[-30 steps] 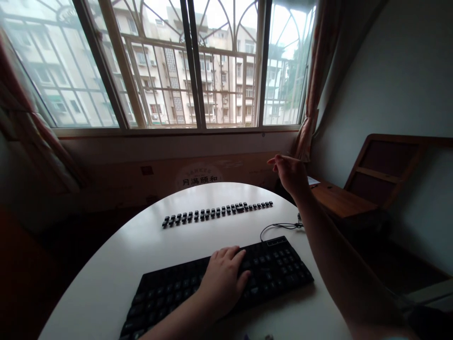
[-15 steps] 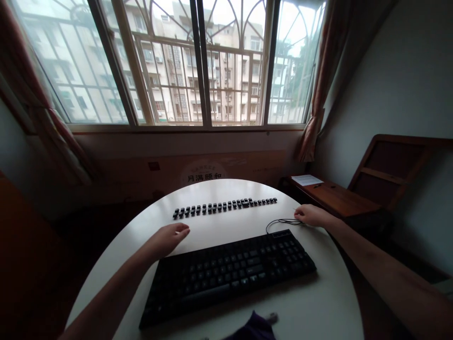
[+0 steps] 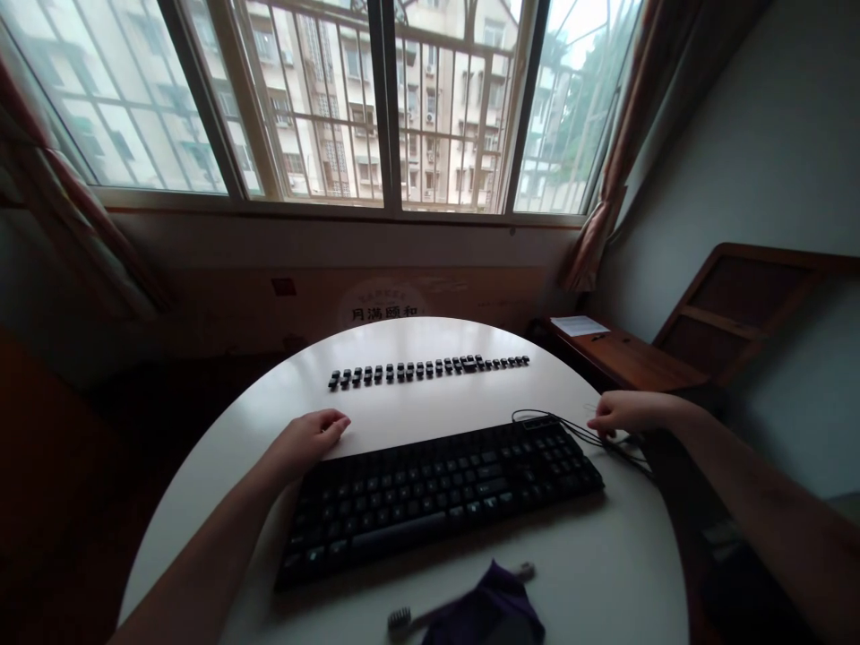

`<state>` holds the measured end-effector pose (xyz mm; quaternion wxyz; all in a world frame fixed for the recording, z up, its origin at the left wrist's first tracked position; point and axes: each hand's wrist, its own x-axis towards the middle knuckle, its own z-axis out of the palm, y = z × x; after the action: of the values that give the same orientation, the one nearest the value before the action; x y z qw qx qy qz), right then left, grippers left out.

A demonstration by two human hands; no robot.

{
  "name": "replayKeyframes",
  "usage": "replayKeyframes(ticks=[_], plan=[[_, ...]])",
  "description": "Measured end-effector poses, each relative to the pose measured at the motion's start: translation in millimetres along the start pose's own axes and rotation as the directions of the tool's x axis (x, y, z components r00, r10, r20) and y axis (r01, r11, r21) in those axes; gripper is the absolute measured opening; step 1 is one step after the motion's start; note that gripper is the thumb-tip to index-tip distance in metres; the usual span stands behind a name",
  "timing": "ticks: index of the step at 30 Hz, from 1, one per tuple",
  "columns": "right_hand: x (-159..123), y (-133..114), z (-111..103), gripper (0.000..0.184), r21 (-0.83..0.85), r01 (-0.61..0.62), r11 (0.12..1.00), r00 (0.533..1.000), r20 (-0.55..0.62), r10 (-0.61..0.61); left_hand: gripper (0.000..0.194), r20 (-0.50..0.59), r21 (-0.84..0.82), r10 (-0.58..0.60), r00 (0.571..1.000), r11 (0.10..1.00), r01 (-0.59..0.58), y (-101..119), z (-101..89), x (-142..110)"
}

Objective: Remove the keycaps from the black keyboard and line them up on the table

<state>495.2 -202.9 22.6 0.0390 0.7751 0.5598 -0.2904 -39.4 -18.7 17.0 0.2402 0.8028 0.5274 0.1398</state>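
A black keyboard [image 3: 443, 497] lies across the round white table [image 3: 417, 403]. My left hand [image 3: 310, 437] rests on the table at the keyboard's far left corner, its fingers curled loosely and holding nothing I can see. My right hand [image 3: 622, 414] is at the table's right edge, by the keyboard's far right corner, with its fingers closed on the black cable [image 3: 571, 425] that leaves the keyboard. A long row of several loose black keycaps [image 3: 430, 367] runs across the far part of the table.
A small brush [image 3: 417, 618] and a purple cloth [image 3: 494, 614] lie at the table's near edge. A low wooden desk [image 3: 624, 358] with a paper sheet [image 3: 579, 325] stands at the right, by a wooden frame [image 3: 745, 305]. A barred window [image 3: 390, 107] fills the far wall.
My left hand came off the keys to the keyboard's far left corner. My right hand dropped from the air to the cable, then drew it right toward the table edge.
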Motion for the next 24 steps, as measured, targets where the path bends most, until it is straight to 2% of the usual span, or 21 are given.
replayKeyframes(ticks=[2,3,5,7,10,12,13,14,15,17,18,19,21,24], plan=[[-10.6,-12.1,-8.4,0.042,-0.012,-0.045,0.999,0.998,0.035,0.045,0.046,0.025,-0.005,0.035,0.999,0.999,-0.034,-0.9,0.7,-0.1],[-16.0,-21.4,-14.2,0.040,-0.038,-0.052,0.998,0.999,0.000,0.052,0.046,0.033,-0.003,0.047,0.998,0.999,-0.047,-0.7,1.4,-0.4],[-27.6,-46.3,-27.5,0.037,-0.089,0.063,0.994,0.983,-0.168,-0.078,0.045,0.041,0.013,0.059,0.997,0.998,-0.060,1.2,3.6,-1.3],[-40.5,-78.6,-40.5,0.040,-0.086,0.249,0.965,0.897,-0.355,-0.264,0.043,0.038,0.048,0.075,0.996,0.996,-0.076,5.0,7.1,-2.5],[-61.3,-134.1,-51.7,0.054,-0.027,0.601,0.799,0.669,-0.530,-0.521,0.041,0.017,0.092,0.134,0.991,0.987,-0.135,11.1,13.6,-3.9],[-73.1,-170.5,-49.9,0.060,-0.037,0.752,0.659,0.512,-0.596,-0.618,0.040,-0.006,0.077,0.151,0.989,0.986,-0.150,14.0,18.0,-4.5],[-77.3,-187.7,-46.1,0.062,-0.023,0.794,0.608,0.466,-0.619,-0.632,0.040,-0.022,0.065,0.142,0.990,0.988,-0.141,15.2,20.1,-5.0],[-79.9,-204.0,-40.5,0.062,0.028,0.817,0.577,0.462,-0.630,-0.624,0.039,-0.039,0.060,0.130,0.991,0.990,-0.128,16.7,22.2,-5.7],[-80.8,-219.4,-33.6,0.062,0.107,0.831,0.546,0.479,-0.637,-0.604,0.039,-0.058,0.067,0.114,0.992,0.992,-0.110,18.4,24.5,-6.5],[-76.9,-247.1,-17.7,0.060,0.291,0.838,0.461,0.538,-0.576,-0.615,0.037,-0.087,0.100,0.080,0.993,0.992,-0.071,22.9,28.9,-8.3],[-72.4,-259.5,-9.5,0.056,0.369,0.832,0.414,0.554,-0.515,-0.654,0.036,-0.105,0.114,0.057,0.993,0.992,-0.045,25.6,30.9,-8.9],[-66.5,-271.1,-1.8,0.051,0.444,0.821,0.359,0.550,-0.449,-0.704,0.035,-0.112,0.113,0.039,0.993,0.993,-0.027,28.1,32.2,-9.0],[-52.0,-291.9,11.8,0.040,0.575,0.776,0.259,0.496,-0.302,-0.814,0.032,-0.098,0.041,0.010,0.995,0.999,-0.006,32.0,31.7,-7.4],[-29.6,-319.7,29.1,0.037,0.718,0.665,0.206,0.416,-0.127,-0.901,0.025,0.066,-0.184,-0.022,0.998,0.982,0.033,32.2,21.0,-0.9]])
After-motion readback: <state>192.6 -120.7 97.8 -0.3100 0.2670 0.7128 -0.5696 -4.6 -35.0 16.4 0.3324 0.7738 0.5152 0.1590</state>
